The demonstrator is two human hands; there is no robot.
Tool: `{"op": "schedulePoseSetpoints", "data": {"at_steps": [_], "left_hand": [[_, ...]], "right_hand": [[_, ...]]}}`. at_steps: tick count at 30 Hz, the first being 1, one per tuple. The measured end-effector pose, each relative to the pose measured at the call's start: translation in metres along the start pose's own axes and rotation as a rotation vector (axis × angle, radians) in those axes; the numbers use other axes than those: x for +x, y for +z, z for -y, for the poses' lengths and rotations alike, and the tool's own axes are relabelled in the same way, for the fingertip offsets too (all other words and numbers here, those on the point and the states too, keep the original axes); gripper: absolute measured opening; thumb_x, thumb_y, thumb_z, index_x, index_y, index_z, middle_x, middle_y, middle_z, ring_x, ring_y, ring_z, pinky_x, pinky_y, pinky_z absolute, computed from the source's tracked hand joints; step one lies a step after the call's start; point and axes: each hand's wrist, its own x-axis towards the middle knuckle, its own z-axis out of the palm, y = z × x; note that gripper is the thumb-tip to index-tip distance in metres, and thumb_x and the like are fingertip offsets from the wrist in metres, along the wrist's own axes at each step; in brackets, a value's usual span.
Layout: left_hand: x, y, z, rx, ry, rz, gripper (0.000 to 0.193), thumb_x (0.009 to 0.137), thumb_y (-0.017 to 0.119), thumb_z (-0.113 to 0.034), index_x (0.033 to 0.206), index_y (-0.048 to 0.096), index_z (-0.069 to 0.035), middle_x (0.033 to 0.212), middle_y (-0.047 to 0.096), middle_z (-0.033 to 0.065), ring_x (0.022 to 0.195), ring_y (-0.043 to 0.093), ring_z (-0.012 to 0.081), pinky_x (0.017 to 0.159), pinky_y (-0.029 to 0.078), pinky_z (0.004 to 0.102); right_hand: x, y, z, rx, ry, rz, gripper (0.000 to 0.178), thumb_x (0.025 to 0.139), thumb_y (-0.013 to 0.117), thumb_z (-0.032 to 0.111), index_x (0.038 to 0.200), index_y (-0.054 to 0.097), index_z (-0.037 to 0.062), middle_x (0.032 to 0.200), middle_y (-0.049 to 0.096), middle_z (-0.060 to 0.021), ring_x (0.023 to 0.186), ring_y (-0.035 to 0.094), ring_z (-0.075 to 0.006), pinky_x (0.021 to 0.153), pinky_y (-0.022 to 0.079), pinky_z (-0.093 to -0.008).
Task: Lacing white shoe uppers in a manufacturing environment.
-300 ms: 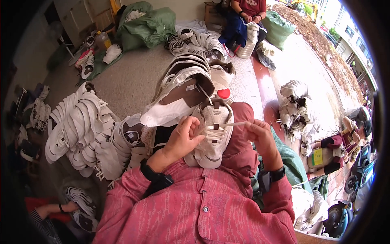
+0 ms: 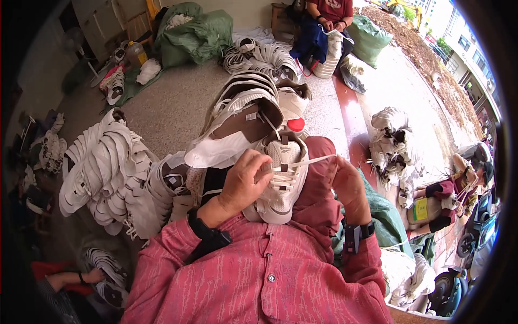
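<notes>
One white shoe (image 2: 276, 204) sits on the lap (image 2: 318, 189), toe facing the red shirt (image 2: 243, 270), maybe for easy reach. The right hand (image 2: 349, 186) pinches one lace (image 2: 318, 160) out sideways, likely to keep it tight. The left hand (image 2: 242, 181) curls by the shoe; I can't tell if it grips. One red disc (image 2: 295, 125) shows behind.

A lace (image 2: 317, 159) crosses between the hands (image 2: 243, 182) (image 2: 349, 185); stacked uppers (image 2: 244, 125) block forward-left; room beyond right knee (image 2: 322, 147)

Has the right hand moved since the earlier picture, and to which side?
Yes: the right hand shifted slightly rightward at the fingers, away from the sneaker, judged against the reddish floor strip.
</notes>
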Motion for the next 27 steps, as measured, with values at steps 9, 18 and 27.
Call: {"op": "schedulePoseSetpoints", "data": {"at_steps": [9, 18, 27], "left_hand": [[0.011, 0.009, -0.006, 0.166, 0.212, -0.010, 0.014, 0.079, 0.067, -0.003, 0.089, 0.057, -0.003, 0.090, 0.056, 0.0104, 0.083, 0.060, 0.0317, 0.069, 0.049, 0.0392], [0.009, 0.006, -0.008, 0.071, 0.001, 0.125, 0.010, 0.086, 0.062, -0.007, 0.092, 0.056, -0.004, 0.087, 0.062, 0.0144, 0.079, 0.063, 0.0353, 0.066, 0.049, 0.0411], [0.022, 0.003, -0.005, 0.203, -0.110, 0.190, 0.011, 0.084, 0.064, -0.020, 0.085, 0.065, -0.009, 0.082, 0.067, 0.0114, 0.078, 0.066, 0.0331, 0.064, 0.050, 0.0406]], "right_hand": [[-0.008, 0.065, -0.031, -1.828, -1.030, 0.148, 0.016, 0.078, 0.070, 0.002, 0.093, 0.067, 0.0053, 0.082, 0.059, -0.0077, 0.068, 0.061, -0.0237, 0.060, 0.048, -0.0315], [0.011, 0.071, -0.036, -2.157, -0.909, 0.290, 0.005, 0.078, 0.057, 0.011, 0.082, 0.057, 0.0084, 0.084, 0.051, -0.0076, 0.077, 0.059, -0.0256, 0.067, 0.046, -0.0371], [0.017, 0.066, -0.037, -1.944, -0.568, 0.260, 0.009, 0.082, 0.058, 0.005, 0.091, 0.057, 0.0061, 0.097, 0.052, -0.0110, 0.088, 0.058, -0.0275, 0.069, 0.047, -0.0362]]}}
